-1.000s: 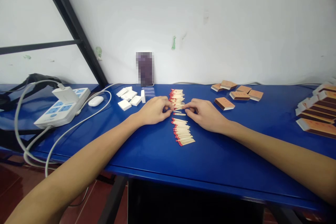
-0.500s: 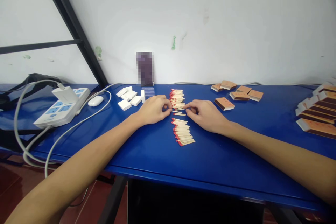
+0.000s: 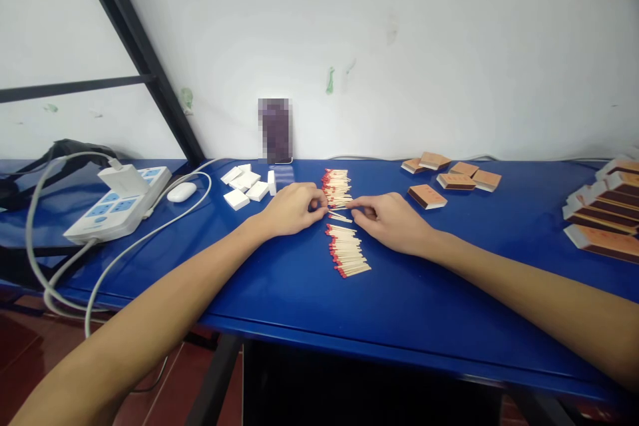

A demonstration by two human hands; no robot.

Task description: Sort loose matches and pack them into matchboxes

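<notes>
Two groups of red-headed matches lie in a column on the blue table, an upper group [image 3: 338, 184] and a lower group [image 3: 348, 249]. A few loose matches [image 3: 341, 216] lie slanted in the gap between them. At the head side, my left hand [image 3: 298, 208] is curled, thumb and index finger closed on a match at the upper group's near edge. Opposite, my right hand [image 3: 394, 221] has its index finger and thumb pinched at the plain ends of the same matches. Fingertips partly hide the contact on both sides.
White matchbox trays [image 3: 245, 185] lie beyond my left hand, near a phone [image 3: 276, 132] against the wall. Matchbox sleeves [image 3: 455, 181] are scattered at the back right; stacked matchboxes [image 3: 604, 210] stand far right. A power strip [image 3: 117, 210], cables and a white earbud case [image 3: 182, 192] occupy the left.
The loose matches in the gap have shifted, their plain ends now angled toward me. My right fingertips have moved slightly left; my left hand has stayed nearly still.
</notes>
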